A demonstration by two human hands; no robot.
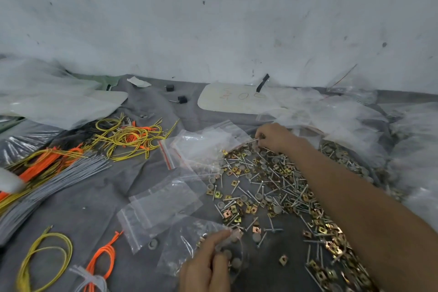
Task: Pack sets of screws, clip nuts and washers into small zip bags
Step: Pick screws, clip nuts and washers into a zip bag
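Clear plastic zip bag (187, 242) down at 6 o'clock, left hand (206, 265) pinching its mouth, a few washers inside. Pile of screws, clip nuts and washers (272, 185) sprawls at 4 o'clock. Right hand (275, 136) is at the pile's 12 o'clock edge, fingers curled, pinching what looks like a screw (254, 140).

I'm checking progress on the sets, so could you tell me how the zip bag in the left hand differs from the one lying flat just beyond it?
The held bag already shows washers and screws inside; the flat bag looks empty. The left hand pinches the held bag at its rim, crumpling it, while the flat bag lies smooth and untouched on the grey cloth. Both are small, clear zip bags.
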